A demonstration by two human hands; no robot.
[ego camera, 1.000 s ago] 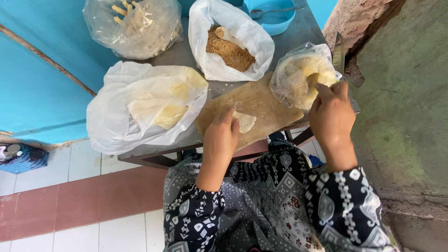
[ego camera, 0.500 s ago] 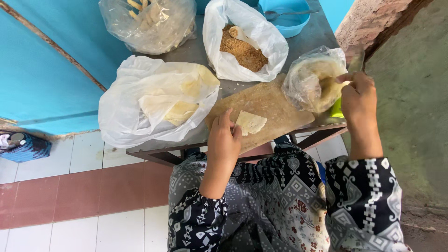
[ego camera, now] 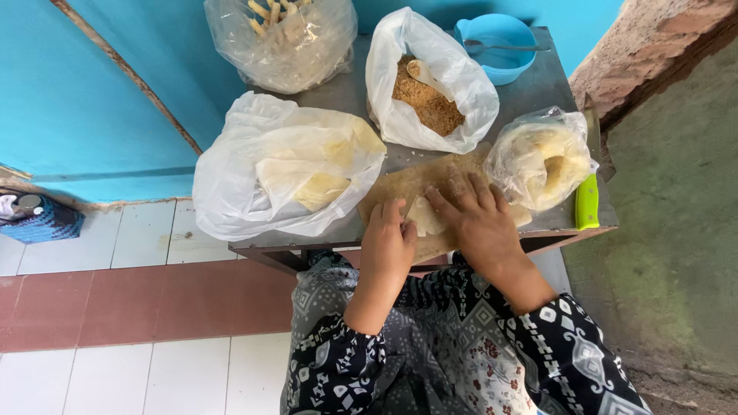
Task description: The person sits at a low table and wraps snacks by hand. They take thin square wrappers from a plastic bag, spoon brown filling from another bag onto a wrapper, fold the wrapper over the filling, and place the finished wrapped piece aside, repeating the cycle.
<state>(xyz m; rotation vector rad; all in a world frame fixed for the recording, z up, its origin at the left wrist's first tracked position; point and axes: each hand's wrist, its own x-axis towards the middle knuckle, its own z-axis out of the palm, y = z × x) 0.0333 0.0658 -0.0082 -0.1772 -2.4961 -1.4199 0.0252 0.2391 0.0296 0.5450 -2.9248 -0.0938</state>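
A thin pale wrapper (ego camera: 423, 217) lies on a wooden cutting board (ego camera: 400, 190) at the near edge of a small metal table (ego camera: 350, 96). My left hand (ego camera: 389, 243) rests on the board's front edge, its fingers touching the wrapper's left side. My right hand (ego camera: 478, 219) lies flat over the wrapper's right side, fingers spread and pointing away from me. Neither hand grips anything.
A big white bag of pale sheets (ego camera: 286, 173) sits left of the board. A bag of brown crumbs (ego camera: 427, 96) stands behind it, a clear bag of yellowish filling (ego camera: 542, 157) to the right. A green-handled knife (ego camera: 587, 201), blue bowl (ego camera: 496, 46) and bag of sticks (ego camera: 284, 38) are also there.
My right hand has left the clear bag of filling and come down onto the wrapper on the board. My left hand stayed at the wrapper.
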